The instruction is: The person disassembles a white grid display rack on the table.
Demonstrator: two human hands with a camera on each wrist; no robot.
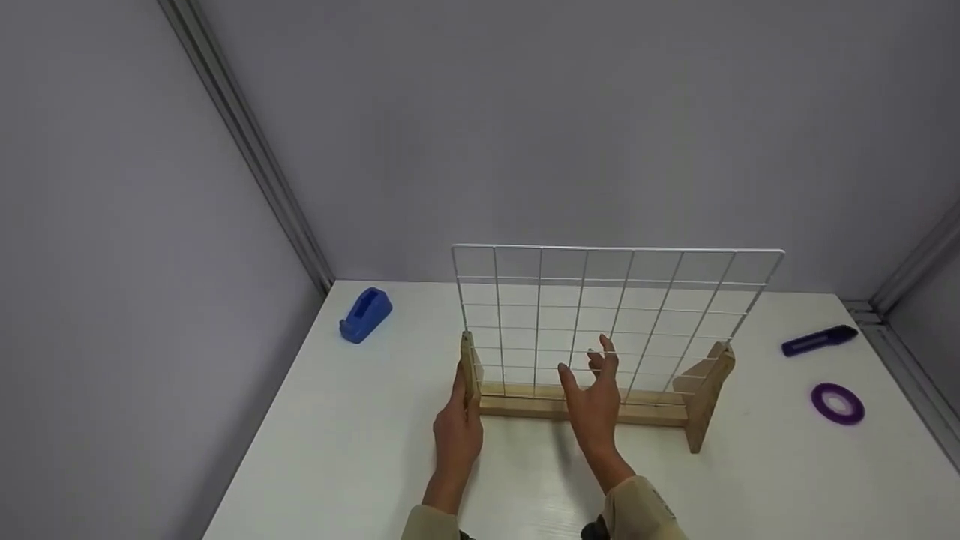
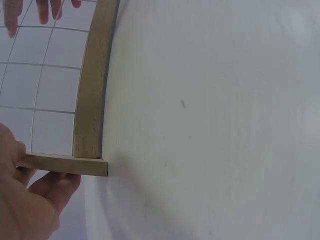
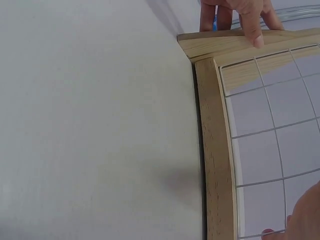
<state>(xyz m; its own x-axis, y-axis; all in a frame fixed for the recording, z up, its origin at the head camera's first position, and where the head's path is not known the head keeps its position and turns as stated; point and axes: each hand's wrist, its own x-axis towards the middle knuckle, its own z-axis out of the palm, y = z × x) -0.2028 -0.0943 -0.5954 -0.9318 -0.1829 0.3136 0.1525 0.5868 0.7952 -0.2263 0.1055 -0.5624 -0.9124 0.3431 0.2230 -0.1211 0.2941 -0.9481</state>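
Observation:
A white wire grid (image 1: 555, 306) stands upright in a wooden stand, whose long bar (image 1: 517, 406) lies along the table between two end pieces. My left hand (image 1: 458, 435) grips the left wooden end piece (image 2: 65, 164), thumb on the inner face and fingers on the outer one. In front of the grid's middle is my right hand (image 1: 597, 409), its fingers spread and raised close to the wires, holding nothing. The right end piece (image 1: 705, 397) is untouched. In the right wrist view, the right hand (image 3: 306, 217) shows only partly at the lower edge.
A blue tape dispenser (image 1: 365, 315) sits at the back left of the white table (image 1: 337, 450). On the right lie a dark box cutter-like tool (image 1: 819, 340) and a purple ring (image 1: 817, 401). Grey walls stand behind and beside the table.

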